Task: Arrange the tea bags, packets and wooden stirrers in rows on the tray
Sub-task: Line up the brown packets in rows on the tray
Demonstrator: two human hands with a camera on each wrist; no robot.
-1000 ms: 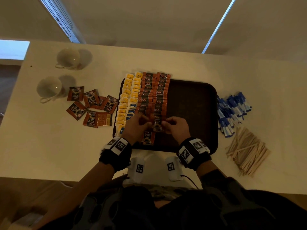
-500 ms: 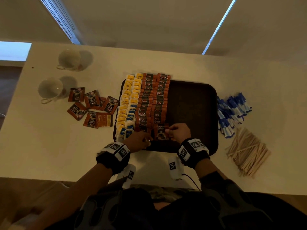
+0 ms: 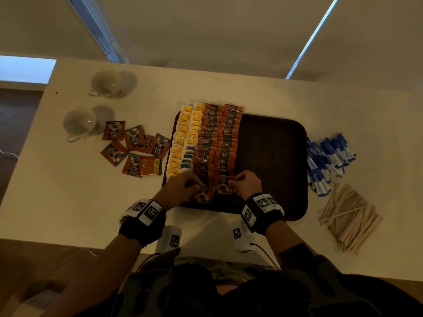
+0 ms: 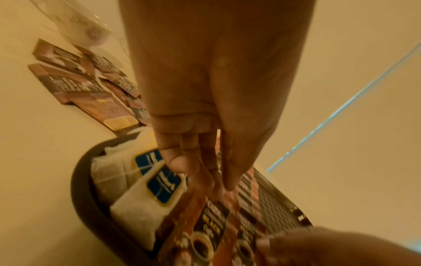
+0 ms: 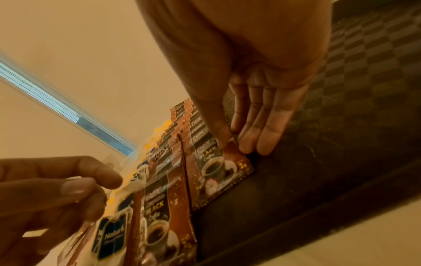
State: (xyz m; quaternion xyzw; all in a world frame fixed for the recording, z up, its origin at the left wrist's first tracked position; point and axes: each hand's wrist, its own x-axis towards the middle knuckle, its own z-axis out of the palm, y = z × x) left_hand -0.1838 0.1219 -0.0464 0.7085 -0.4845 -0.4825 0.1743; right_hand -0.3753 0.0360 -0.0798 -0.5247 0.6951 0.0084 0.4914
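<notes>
Two hands work at the near edge of a dark tray (image 3: 274, 161) on a pale table (image 3: 57, 202). Tea bags (image 3: 183, 143) fill two rows along the tray's left side, yellow-tagged far back and blue-tagged nearer. Just right of them lie two overlapped rows of brown coffee packets (image 3: 225, 143), while the tray's right half is bare.

The right hand (image 3: 246, 183) pinches the nearest packet (image 5: 224, 172) of the right-hand brown row, thumb on top, fingers straight at its right edge. The left hand (image 3: 180, 187) rests at the near end of the neighbouring row; the left wrist view is blurred, but thumb and fingers seem to close on a packet edge there.

More brown packets (image 3: 135, 148) lie scattered on the table to the left, near two cups (image 3: 91, 101). Blue sachets (image 3: 327, 161) and wooden stirrers (image 3: 348, 217) are heaped on the table right of the tray.

Risks, as I judge them: each packet overlaps the next, so a sideways nudge could fan a whole row askew. The left hand sits beside the soft blue-tagged tea bags and could drag them out of line. Far-end pieces overhang the rim, so pushing a row away might tip them off.
</notes>
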